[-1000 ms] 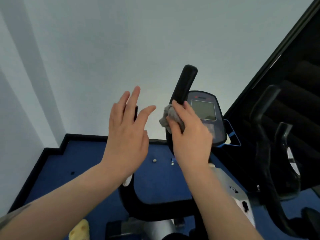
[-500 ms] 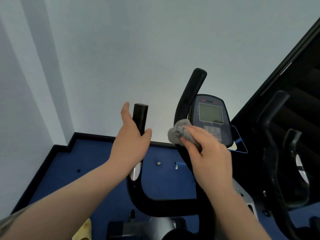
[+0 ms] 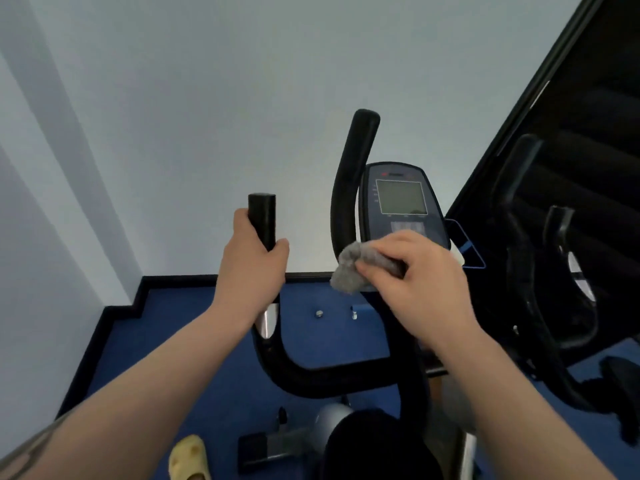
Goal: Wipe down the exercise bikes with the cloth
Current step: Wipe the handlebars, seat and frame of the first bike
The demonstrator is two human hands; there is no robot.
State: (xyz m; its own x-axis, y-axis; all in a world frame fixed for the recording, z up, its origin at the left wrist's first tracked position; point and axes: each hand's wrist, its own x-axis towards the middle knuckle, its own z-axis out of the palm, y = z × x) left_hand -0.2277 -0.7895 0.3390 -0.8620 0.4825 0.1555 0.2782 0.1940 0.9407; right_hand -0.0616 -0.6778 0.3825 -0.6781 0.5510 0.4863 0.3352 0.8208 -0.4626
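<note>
Gripping the left handlebar post of an exercise bike, the left hand curls around it at 9 o'clock. At 3 o'clock the right hand pinches a bunched grey cloth against the lower edge of the console; its small lettering is too blurred to read. Blue floor lies open at 7 o'clock, edged by white wall.

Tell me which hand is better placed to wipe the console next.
Probably the right hand: it already holds the cloth just below the console. The left hand grips the left handlebar.
</note>
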